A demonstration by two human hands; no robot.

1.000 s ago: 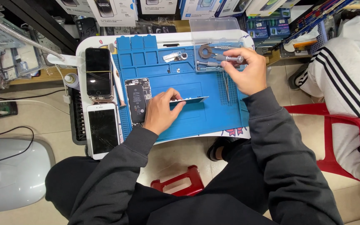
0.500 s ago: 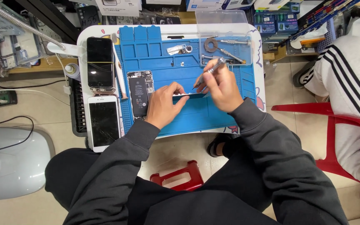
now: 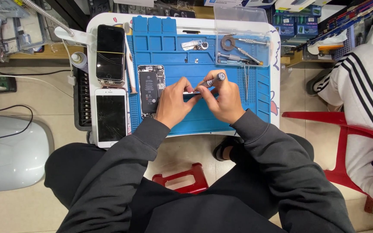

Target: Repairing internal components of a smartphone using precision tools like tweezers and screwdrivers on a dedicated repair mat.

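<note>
On a blue work mat (image 3: 182,54) lies an opened phone body (image 3: 150,89) with its insides showing. My left hand (image 3: 173,105) sits just right of it and pinches a thin, flat metal part (image 3: 193,92) over the mat. My right hand (image 3: 223,99) meets the left one and grips a small grey screwdriver (image 3: 212,80), its tip down at the flat part. Both hands touch at the fingertips.
A dark phone (image 3: 110,53) and a white-framed phone (image 3: 110,116) lie left of the mat. Tweezers (image 3: 246,82), more drivers and a tape ring (image 3: 228,42) lie at the mat's top right. A red stool (image 3: 184,178) stands between my legs. Another person sits on a red chair (image 3: 346,129) at the right.
My right hand came down from the tools at the mat's top right with the screwdriver and joined the left hand at the flat part. The left hand barely moved.
</note>
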